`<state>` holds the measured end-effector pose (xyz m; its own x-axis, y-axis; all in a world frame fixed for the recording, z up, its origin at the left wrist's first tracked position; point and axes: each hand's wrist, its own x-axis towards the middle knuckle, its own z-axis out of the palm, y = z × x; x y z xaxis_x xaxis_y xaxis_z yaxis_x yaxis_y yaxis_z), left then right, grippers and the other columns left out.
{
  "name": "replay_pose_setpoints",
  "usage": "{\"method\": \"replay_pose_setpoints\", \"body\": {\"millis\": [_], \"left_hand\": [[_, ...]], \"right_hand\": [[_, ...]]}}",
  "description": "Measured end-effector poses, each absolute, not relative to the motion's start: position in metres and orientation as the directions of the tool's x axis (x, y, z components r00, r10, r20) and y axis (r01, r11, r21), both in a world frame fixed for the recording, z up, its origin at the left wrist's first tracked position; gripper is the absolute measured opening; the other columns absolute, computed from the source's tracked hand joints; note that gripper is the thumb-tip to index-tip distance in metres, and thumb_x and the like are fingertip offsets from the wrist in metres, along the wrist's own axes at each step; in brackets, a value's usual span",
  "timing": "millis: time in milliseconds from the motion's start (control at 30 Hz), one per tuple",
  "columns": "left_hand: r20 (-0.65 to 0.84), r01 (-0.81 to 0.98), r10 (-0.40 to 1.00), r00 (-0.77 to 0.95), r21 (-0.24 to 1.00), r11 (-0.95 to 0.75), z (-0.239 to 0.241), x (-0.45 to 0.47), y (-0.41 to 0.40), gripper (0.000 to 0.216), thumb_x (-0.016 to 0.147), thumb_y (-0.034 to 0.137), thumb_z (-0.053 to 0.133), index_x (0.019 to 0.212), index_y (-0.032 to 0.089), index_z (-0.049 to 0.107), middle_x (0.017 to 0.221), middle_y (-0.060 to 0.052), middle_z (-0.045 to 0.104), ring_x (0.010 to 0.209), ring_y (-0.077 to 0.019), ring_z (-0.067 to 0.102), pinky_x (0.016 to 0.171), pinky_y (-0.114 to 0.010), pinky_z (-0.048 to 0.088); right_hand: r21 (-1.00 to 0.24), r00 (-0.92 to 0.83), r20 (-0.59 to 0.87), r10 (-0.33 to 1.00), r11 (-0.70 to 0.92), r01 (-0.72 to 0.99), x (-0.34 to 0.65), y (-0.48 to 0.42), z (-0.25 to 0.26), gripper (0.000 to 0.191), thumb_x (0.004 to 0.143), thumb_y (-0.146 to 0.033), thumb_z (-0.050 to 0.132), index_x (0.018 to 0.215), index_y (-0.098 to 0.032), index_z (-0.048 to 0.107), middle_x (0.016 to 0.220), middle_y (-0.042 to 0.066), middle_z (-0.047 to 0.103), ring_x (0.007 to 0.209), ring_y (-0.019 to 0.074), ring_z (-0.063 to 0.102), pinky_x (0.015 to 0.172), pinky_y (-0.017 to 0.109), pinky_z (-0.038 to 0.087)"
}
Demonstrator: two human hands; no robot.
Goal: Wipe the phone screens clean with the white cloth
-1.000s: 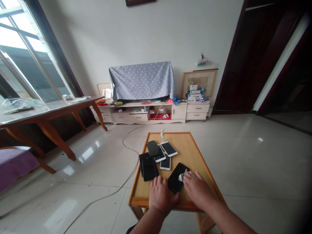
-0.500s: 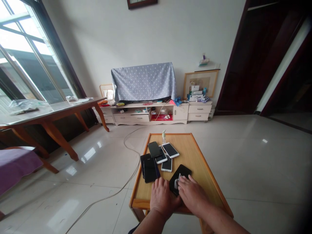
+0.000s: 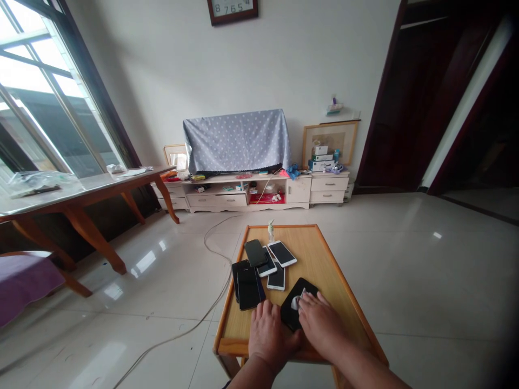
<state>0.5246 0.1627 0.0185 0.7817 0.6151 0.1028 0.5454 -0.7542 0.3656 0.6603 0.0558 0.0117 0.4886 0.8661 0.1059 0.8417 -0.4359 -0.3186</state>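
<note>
A black smartphone (image 3: 288,319) lies tilted on the small wooden table (image 3: 324,259), close to its near edge. My right hand (image 3: 322,324) presses a small crumpled white-grey cloth (image 3: 295,302) onto the phone's dark face, with the fingers over the cloth. My left hand (image 3: 267,329) rests palm down at the phone's lower left corner; its fingers lie on the tabletop and the thumb reaches along the phone's bottom edge. Beyond the left hand is a cluster of other phones: a large black phone (image 3: 249,289), a dark phone (image 3: 255,253) and white-framed ones, including a white phone (image 3: 283,253).
A small pump bottle (image 3: 271,231) stands at the table's far end. A cable (image 3: 194,324) runs over the tiled floor on the left. Farther back are a low white cabinet (image 3: 219,201) with a dotted cloth (image 3: 237,141) above it, and a larger table (image 3: 93,189) at left.
The view has tilted up slightly, so more of the wall clock shows. My right hand and the cloth have shifted very little on the phone; my left hand stays at its corner.
</note>
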Motion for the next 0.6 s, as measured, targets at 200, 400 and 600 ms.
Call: {"method": "replay_pose_setpoints", "body": {"millis": [200, 400, 600], "left_hand": [[0.083, 0.553, 0.617, 0.783, 0.361, -0.751, 0.022, 0.525, 0.161, 0.046, 0.074, 0.061, 0.056, 0.101, 0.023, 0.062, 0.112, -0.009, 0.057, 0.112, -0.0306, 0.046, 0.099, -0.041, 0.031], [0.094, 0.563, 0.627, 0.773, 0.352, -0.748, 0.023, 0.525, 0.159, 0.056, 0.068, 0.065, 0.060, 0.103, 0.022, 0.062, 0.120, -0.012, 0.056, 0.119, -0.0338, 0.044, 0.101, -0.042, 0.030], [0.107, 0.549, 0.624, 0.774, 0.377, -0.746, 0.023, 0.524, 0.159, 0.049, 0.074, 0.063, 0.056, 0.101, 0.023, 0.062, 0.112, -0.010, 0.057, 0.114, -0.0307, 0.047, 0.102, -0.041, 0.030]], "right_hand": [[-0.349, 0.406, 0.071, 0.911, -0.358, 0.866, 0.656, 0.061, 0.019, 0.048, 0.097, -0.026, 0.032, 0.138, -0.017, 0.056, 0.145, 0.011, 0.051, 0.138, 0.0225, 0.043, 0.119, 0.045, 0.017], [-0.289, 0.521, 0.051, 0.852, -0.487, 0.824, 0.669, 0.045, 0.021, 0.048, 0.095, -0.026, 0.033, 0.134, -0.013, 0.059, 0.143, 0.016, 0.053, 0.136, 0.0264, 0.044, 0.119, 0.049, 0.016], [-0.388, 0.380, 0.039, 0.924, -0.337, 0.858, 0.650, 0.049, 0.018, 0.049, 0.094, -0.022, 0.033, 0.138, -0.019, 0.056, 0.147, 0.010, 0.050, 0.139, 0.0220, 0.041, 0.119, 0.044, 0.017]]}}
